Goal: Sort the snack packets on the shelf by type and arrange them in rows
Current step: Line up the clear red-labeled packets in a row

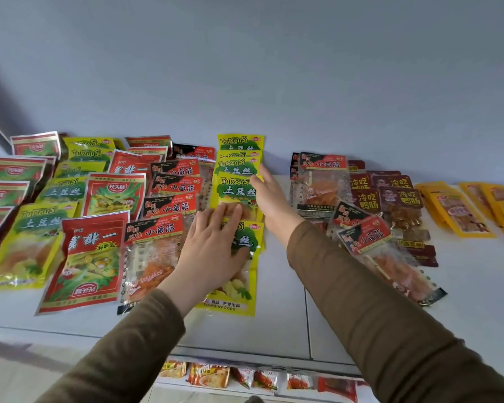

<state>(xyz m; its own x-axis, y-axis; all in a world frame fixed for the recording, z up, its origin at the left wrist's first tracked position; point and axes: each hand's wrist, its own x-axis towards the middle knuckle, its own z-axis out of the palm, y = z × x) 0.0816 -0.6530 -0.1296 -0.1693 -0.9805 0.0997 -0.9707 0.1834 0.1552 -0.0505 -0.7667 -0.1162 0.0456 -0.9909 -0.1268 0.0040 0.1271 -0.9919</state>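
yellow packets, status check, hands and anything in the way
Left hand flat on front yellow packet. Right hand open against yellow row's right edge. Loose red-and-black packets unsorted to the right.

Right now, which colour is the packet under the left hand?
Yellow with green print, the TuDouSi packet under the left hand; it shows best in the head view.

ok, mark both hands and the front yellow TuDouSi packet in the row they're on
left hand (213,245): head view, back of hand.
right hand (269,196): head view, back of hand.
front yellow TuDouSi packet (233,298): head view, lower clear window.
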